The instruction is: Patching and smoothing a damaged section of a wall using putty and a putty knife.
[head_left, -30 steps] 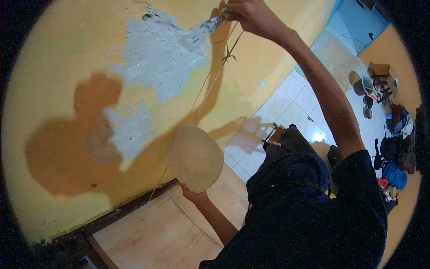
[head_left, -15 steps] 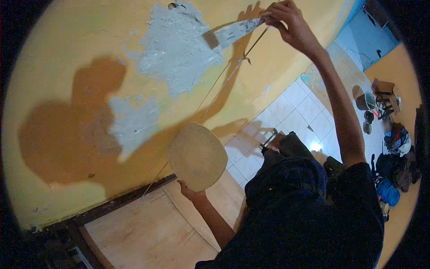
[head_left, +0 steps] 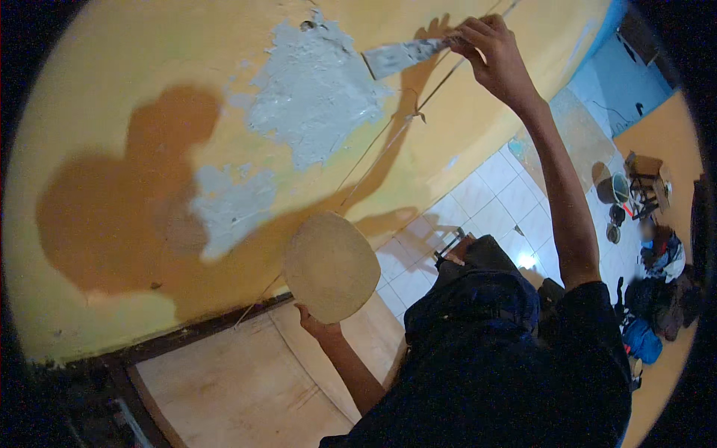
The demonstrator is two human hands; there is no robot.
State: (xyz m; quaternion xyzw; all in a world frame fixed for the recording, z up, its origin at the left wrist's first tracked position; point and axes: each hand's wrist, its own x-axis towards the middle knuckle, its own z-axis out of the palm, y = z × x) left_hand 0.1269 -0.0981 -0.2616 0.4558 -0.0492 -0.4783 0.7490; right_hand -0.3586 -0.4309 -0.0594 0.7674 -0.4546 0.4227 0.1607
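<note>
My right hand [head_left: 489, 56] is raised at the upper right, its fingers closed round the handle end of a putty knife [head_left: 403, 57]. The broad blade is smeared whitish grey and points left, its end in front of the right side of a large grey filler patch [head_left: 314, 93] on the yellow wall. Whether the blade touches the wall is unclear. Lower down, my left hand [head_left: 320, 325] grips the bottom edge of a round, tan, disc-like thing [head_left: 331, 266], its fingers partly hidden behind it.
A smaller grey patch [head_left: 235, 205] lies lower left on the wall. A thin cord [head_left: 414, 116] runs diagonally across. Below is a dark frame [head_left: 202, 326] with a pale panel [head_left: 246, 381]. On the tiled floor stand a bucket [head_left: 620, 187], a stool [head_left: 648, 175] and piled bags and cloth [head_left: 657, 291].
The putty knife has shifted slightly up and right against the patch, and its blade has turned. My left hand and the round thing stay nearly in place; the whole view has shifted a little.
</note>
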